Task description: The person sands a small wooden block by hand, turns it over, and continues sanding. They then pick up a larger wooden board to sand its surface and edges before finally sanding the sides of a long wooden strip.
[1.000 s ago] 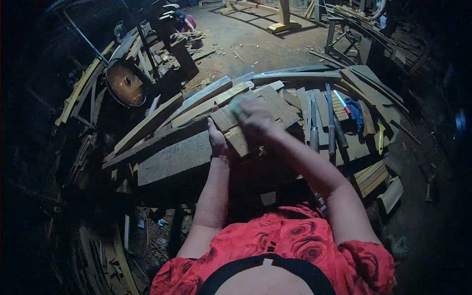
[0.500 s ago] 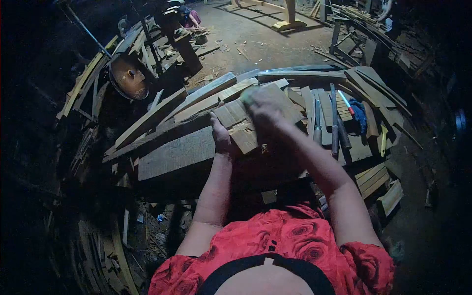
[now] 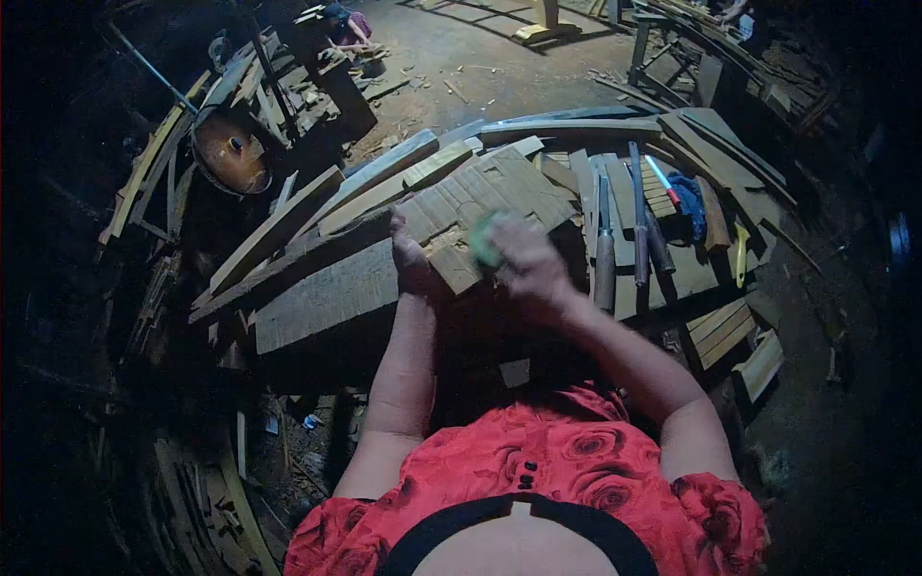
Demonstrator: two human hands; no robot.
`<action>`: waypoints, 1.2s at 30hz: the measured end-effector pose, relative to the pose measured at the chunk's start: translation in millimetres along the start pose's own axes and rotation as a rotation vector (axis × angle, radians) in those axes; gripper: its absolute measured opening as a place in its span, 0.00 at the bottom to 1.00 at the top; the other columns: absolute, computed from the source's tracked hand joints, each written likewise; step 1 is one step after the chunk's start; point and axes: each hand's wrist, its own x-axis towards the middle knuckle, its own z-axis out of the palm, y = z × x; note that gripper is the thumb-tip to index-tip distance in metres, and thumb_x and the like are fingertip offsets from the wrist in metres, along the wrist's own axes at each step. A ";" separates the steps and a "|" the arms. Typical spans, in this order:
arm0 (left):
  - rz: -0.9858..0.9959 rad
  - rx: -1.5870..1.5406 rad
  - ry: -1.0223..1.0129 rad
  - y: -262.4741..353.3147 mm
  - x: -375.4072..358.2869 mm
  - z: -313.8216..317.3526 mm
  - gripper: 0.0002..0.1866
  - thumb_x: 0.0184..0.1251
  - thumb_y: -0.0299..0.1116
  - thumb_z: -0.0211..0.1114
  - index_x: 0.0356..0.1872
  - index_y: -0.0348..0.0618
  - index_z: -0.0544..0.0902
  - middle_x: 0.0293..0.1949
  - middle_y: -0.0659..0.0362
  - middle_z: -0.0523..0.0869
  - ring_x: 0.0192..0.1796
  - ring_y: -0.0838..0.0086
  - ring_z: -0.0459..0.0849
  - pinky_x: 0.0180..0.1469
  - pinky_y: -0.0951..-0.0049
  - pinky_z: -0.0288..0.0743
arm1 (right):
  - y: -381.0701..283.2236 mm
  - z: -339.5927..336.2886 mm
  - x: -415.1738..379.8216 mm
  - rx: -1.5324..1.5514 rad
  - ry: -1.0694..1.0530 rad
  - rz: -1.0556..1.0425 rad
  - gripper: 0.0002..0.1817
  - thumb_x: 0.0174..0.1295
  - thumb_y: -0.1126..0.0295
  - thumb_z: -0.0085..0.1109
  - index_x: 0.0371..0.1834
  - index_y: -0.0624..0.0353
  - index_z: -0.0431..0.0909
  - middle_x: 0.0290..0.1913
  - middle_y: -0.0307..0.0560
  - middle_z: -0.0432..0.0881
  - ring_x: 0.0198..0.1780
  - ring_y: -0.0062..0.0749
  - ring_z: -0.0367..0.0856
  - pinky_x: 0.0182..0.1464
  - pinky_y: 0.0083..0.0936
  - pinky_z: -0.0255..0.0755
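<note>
A pale wooden board, with grooves and a notched near edge, is tilted over the workbench. My left hand grips its left edge, thumb up; the other fingers are hidden below it. My right hand is closed over a green pad, somewhat blurred, pressed on the board near its front notch. I cannot make out whether the pad is abrasive paper or a scouring cloth. Left of the board lies a thick timber block.
Chisels with dark handles, a red-and-white marker, a blue cloth and a yellow brush lie to the right. Long planks are at the left. Another person crouches in the far background.
My right hand has swept the green pad from the board's far part down towards its near edge. The left hand keeps its hold. The whole view has shifted slightly.
</note>
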 end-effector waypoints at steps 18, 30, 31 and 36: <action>0.086 0.082 0.056 -0.4 3.6 -5.4 0.29 0.71 0.57 0.38 0.55 0.43 0.70 0.51 0.52 0.77 0.54 0.58 0.77 0.57 0.55 0.71 | -57.7 -20.6 -8.2 0.006 -0.158 -0.036 0.24 0.51 0.71 0.59 0.55 0.56 0.74 0.61 0.54 0.71 0.64 0.45 0.67 0.67 0.43 0.54; 0.130 0.076 0.074 -2.2 8.5 -13.7 0.30 0.71 0.57 0.37 0.56 0.42 0.70 0.52 0.52 0.77 0.54 0.58 0.77 0.57 0.56 0.71 | 9.4 -7.1 14.9 -0.112 -0.190 0.215 0.25 0.53 0.67 0.56 0.58 0.57 0.71 0.64 0.58 0.66 0.66 0.50 0.63 0.68 0.38 0.53; 0.132 0.077 0.078 -2.8 9.3 -15.7 0.30 0.71 0.57 0.37 0.56 0.42 0.70 0.52 0.52 0.77 0.54 0.58 0.77 0.57 0.56 0.71 | -22.1 -8.4 7.3 -0.024 -0.179 0.082 0.24 0.53 0.68 0.57 0.56 0.57 0.72 0.62 0.58 0.68 0.66 0.50 0.64 0.68 0.38 0.54; 0.154 0.090 0.093 -4.3 14.8 -25.0 0.30 0.71 0.58 0.37 0.56 0.42 0.70 0.53 0.52 0.77 0.54 0.58 0.77 0.57 0.56 0.71 | -10.0 -13.6 0.6 0.137 -0.068 -0.191 0.27 0.44 0.72 0.59 0.54 0.52 0.75 0.53 0.49 0.78 0.58 0.43 0.74 0.63 0.36 0.63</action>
